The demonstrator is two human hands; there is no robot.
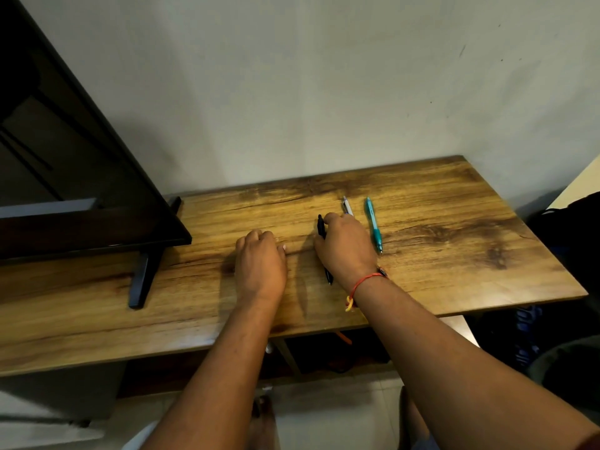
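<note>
Both arms extended; left grip [259,258] fisted, right grip [345,246] pinching.

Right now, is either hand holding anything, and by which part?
The right hand grips the black pen at mid-barrel, both ends sticking out. The left hand holds nothing.

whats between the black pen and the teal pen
A white pen lies between black pen and teal pen, its lower part hidden under the right hand; the head view shows it.
</note>
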